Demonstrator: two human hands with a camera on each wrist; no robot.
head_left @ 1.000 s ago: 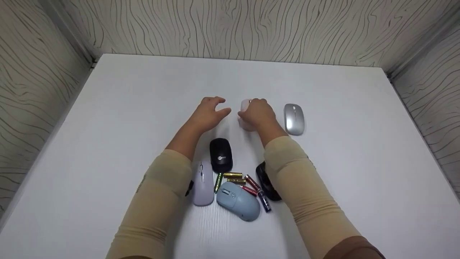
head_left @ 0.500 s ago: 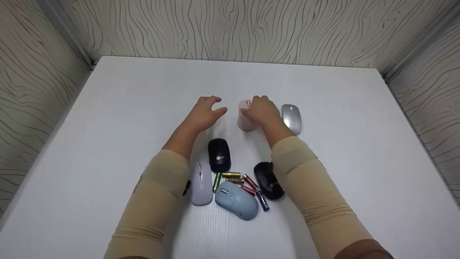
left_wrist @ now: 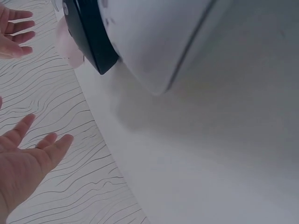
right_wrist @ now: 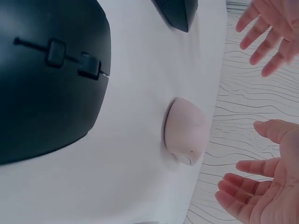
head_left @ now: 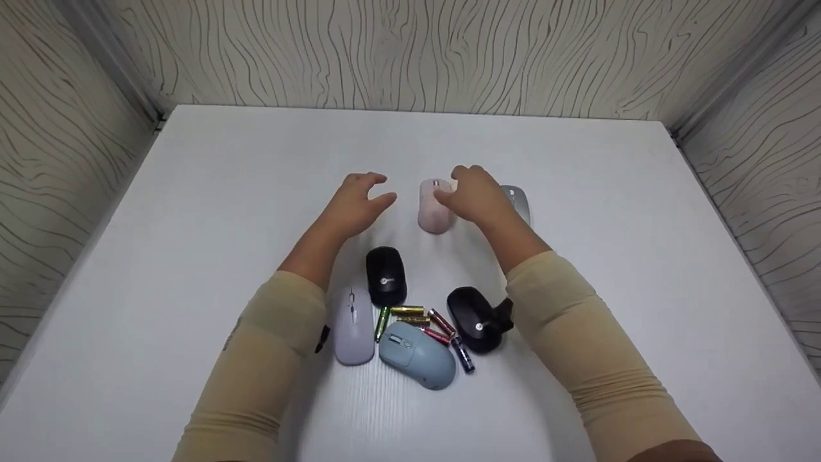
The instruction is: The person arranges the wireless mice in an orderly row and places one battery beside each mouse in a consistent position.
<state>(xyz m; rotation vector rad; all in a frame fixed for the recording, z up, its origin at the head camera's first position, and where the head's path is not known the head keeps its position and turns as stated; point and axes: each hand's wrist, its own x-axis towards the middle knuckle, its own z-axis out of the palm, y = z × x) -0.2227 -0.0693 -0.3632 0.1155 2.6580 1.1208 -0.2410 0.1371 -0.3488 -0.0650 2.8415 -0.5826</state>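
A pale pink computer mouse (head_left: 433, 215) lies upright on the white table, its front pointing away from me. My right hand (head_left: 473, 196) is just right of it, thumb overlapping the mouse in the head view. In the right wrist view that hand (right_wrist: 275, 186) is spread and holds nothing, with the pink mouse (right_wrist: 187, 128) apart from its fingers. On the other side, my left hand (head_left: 358, 205) hovers with thumb and fingers parted, also holding nothing. A silver mouse (head_left: 522, 204) is partly hidden behind the right hand.
Nearer me lie a black mouse (head_left: 386, 276), a lavender mouse (head_left: 354, 330), a light blue mouse (head_left: 420, 356) and another black mouse (head_left: 471, 314). Several batteries (head_left: 410, 310) are clustered among them. Patterned panels (head_left: 410, 58) stand around the back and sides of the table.
My right hand has come off the pink mouse and shifted right, uncovering more of it and covering part of the silver one. The left hand has drifted slightly left.
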